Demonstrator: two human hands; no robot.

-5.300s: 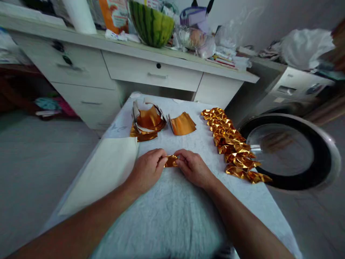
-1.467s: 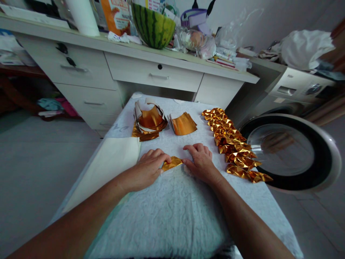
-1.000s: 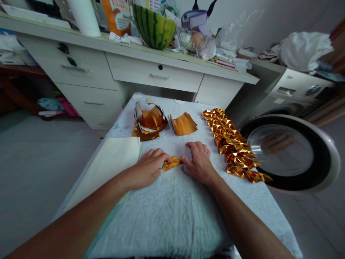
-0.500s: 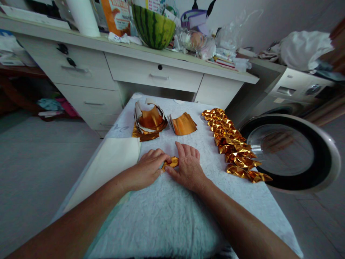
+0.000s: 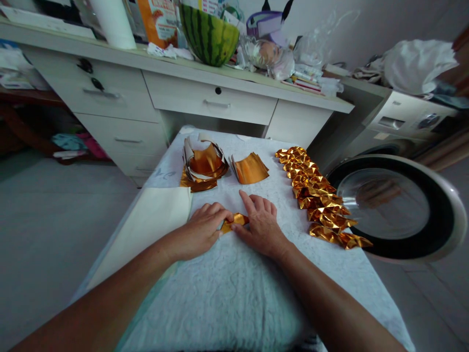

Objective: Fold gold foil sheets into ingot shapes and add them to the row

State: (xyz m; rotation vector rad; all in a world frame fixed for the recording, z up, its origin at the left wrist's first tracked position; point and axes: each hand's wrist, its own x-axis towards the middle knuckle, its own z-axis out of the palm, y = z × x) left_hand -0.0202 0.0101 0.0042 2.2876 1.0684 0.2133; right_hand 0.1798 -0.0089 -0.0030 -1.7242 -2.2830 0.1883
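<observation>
A small folded piece of gold foil paper (image 5: pixel 234 223) lies on the cloth-covered table (image 5: pixel 220 293) between my hands. My left hand (image 5: pixel 205 224) pinches its left end, with the fingers curled and the thumb hidden in part. At the right end, my right hand (image 5: pixel 261 226) holds the paper down with its thumb, while the other fingers stretch forward over the cloth. Just beyond my hands are a curved stack of gold foil sheets (image 5: pixel 251 168) and a larger ringed bundle of gold sheets (image 5: pixel 205 164) with pale backs.
Rows of folded gold foil pieces (image 5: pixel 318 193) line the table's right side. A pale sheet (image 5: pixel 146 225) lies at the left. Beyond stands a desk (image 5: pixel 183 93) bearing a cut watermelon (image 5: pixel 208 36). The open washing machine door (image 5: pixel 395 205) juts out near the table's right edge.
My right hand has slid slightly right along the foil paper, so more of the paper shows between the hands. My left hand has stayed nearly still.
</observation>
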